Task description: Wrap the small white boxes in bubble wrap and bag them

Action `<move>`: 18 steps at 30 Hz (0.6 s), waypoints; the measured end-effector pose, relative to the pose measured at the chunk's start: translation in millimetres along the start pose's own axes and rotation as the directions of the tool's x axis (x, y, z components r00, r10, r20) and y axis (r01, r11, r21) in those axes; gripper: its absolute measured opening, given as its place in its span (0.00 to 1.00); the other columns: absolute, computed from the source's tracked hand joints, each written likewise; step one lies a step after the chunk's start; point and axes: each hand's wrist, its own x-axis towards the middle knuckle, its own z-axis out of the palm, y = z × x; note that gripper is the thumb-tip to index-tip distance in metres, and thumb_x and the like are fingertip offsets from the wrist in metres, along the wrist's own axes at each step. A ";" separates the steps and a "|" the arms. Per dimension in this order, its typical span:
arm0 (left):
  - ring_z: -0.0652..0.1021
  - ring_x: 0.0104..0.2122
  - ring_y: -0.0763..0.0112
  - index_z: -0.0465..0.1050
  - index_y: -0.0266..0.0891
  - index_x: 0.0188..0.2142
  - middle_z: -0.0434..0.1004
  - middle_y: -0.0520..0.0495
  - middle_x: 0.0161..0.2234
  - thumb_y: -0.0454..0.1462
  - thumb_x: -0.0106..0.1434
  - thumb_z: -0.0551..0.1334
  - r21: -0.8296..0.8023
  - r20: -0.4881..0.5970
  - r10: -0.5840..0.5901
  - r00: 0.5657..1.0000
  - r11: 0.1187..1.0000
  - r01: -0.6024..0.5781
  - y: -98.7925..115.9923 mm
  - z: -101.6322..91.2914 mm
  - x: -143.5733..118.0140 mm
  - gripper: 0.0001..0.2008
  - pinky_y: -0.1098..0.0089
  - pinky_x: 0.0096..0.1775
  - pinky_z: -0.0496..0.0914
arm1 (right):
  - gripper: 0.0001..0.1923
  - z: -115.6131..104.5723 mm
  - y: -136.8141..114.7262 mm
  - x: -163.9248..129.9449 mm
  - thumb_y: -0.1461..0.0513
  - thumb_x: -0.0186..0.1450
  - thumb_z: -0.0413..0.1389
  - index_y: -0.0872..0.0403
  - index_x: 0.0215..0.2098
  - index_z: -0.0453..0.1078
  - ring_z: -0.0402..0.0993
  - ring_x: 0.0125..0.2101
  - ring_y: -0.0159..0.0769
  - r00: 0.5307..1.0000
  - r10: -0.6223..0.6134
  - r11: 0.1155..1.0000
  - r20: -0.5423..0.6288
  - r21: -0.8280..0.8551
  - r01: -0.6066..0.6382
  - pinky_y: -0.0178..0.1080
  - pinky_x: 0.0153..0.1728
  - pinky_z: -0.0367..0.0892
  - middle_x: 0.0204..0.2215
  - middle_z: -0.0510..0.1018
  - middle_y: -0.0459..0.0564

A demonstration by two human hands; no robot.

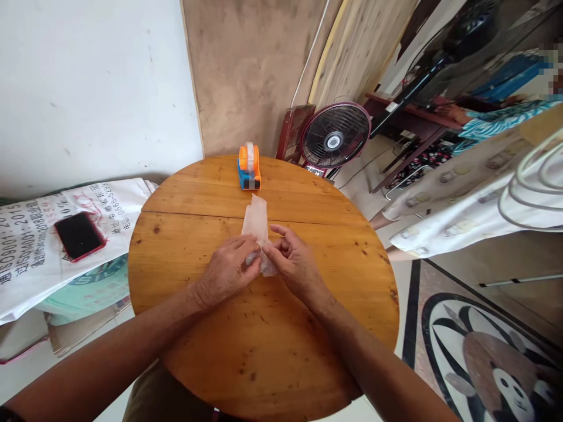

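A thin, whitish, crumpled sheet [255,220], like tissue or soft plastic, lies at the middle of the round wooden table [211,363]. My left hand [231,261] pinches the sheet's left side with fingers and thumb closed. On the other side, my right hand [295,261] has its thumb and curled fingers closed at the sheet's edge, with the index finger raised a little. Both hands partly hide the sheet's near part. Beyond its far end stands an orange and blue tape dispenser [249,170] with a roll of clear tape on it.
Left of the table, a dark phone [80,235] with a red case rests on printed white sacks [26,246]. A fan [334,139] stands behind the table's far right edge. Another person's patterned sleeve [492,123] shows at the upper right, near a hanging patterned cloth [475,181].
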 end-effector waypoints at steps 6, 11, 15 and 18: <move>0.77 0.46 0.58 0.75 0.40 0.37 0.79 0.43 0.41 0.32 0.62 0.59 -0.006 0.002 0.004 1.000 1.000 -0.004 1.6 -2.5 2.5 0.06 0.56 0.51 0.71 | 0.26 3.7 -6.5 -2.8 0.54 0.65 0.52 0.56 0.58 0.63 0.72 0.26 0.33 1.000 0.002 1.000 0.030 -0.023 -0.001 0.36 0.27 0.68 0.27 0.75 0.46; 0.74 0.42 0.60 0.77 0.39 0.37 0.72 0.42 0.40 0.33 0.60 0.61 -0.025 0.013 -0.102 0.995 0.994 0.102 5.3 -6.7 2.2 0.07 0.59 0.44 0.71 | 0.25 -2.8 -7.1 -8.7 0.61 0.65 0.49 0.57 0.60 0.62 0.73 0.27 0.31 0.993 -0.056 0.995 0.103 -0.072 0.064 0.37 0.32 0.70 0.34 0.78 0.50; 0.72 0.33 0.68 0.76 0.38 0.34 0.68 0.47 0.32 0.32 0.59 0.60 -0.179 0.077 -0.206 0.975 0.960 0.217 9.4 -11.7 4.5 0.06 0.69 0.33 0.69 | 0.29 -4.2 -6.9 -7.4 0.65 0.61 0.53 0.55 0.61 0.61 0.68 0.24 0.28 0.982 -0.082 0.973 0.173 -0.199 0.117 0.35 0.31 0.68 0.38 0.77 0.49; 0.71 0.30 0.71 0.75 0.38 0.35 0.69 0.49 0.30 0.32 0.57 0.58 -0.313 0.138 -0.292 0.946 0.894 0.322 10.8 -15.7 7.5 0.08 0.73 0.29 0.67 | 0.31 -2.8 -9.2 -4.8 0.67 0.61 0.53 0.55 0.63 0.58 0.69 0.26 0.29 0.971 -0.108 0.919 0.215 -0.352 0.180 0.35 0.31 0.66 0.39 0.78 0.50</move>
